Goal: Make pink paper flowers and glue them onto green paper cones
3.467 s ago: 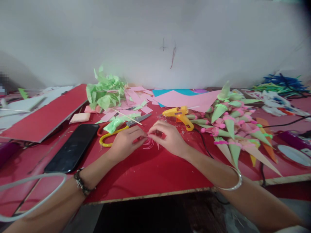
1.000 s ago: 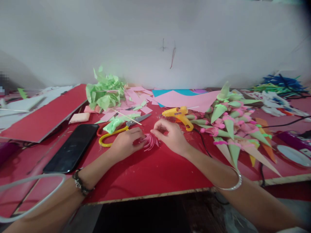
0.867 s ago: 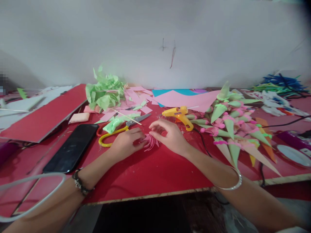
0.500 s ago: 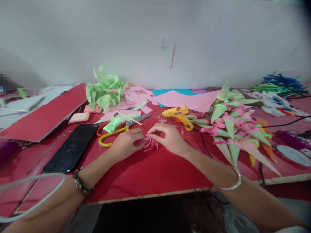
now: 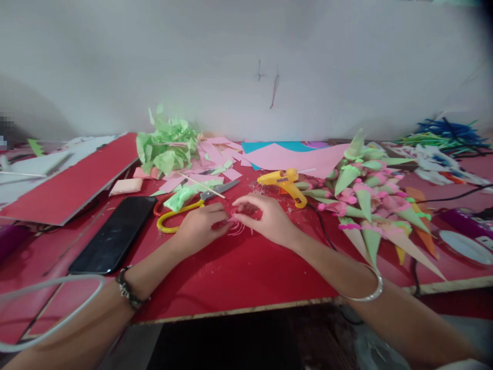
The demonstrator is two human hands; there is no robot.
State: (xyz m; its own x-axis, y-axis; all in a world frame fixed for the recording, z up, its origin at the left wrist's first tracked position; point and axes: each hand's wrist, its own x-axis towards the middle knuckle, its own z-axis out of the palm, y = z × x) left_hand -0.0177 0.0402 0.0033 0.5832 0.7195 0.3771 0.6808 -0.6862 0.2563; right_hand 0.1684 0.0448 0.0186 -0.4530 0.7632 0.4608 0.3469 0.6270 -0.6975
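My left hand is closed, pinching a small piece of pink paper cut into thin, curling strips. Part of the paper is hidden behind the fingers. Just to its right, my right hand has its thumb and index finger curved around the upper end of the same paper, with a bit of pink between the tips. Beyond my left hand lie scissors with yellow and red handles. A yellow glue gun rests past my right hand.
Several green and pink paper cones are piled at right. Crumpled green paper, pink scraps and a pink sheet lie at the back. A black phone and a red board are at left. The table's front edge is near.
Around one second ago my right fingers were off the pink paper's strips. They came down onto it, and now thumb and index finger sit slightly wider around it. My left hand stays in place.
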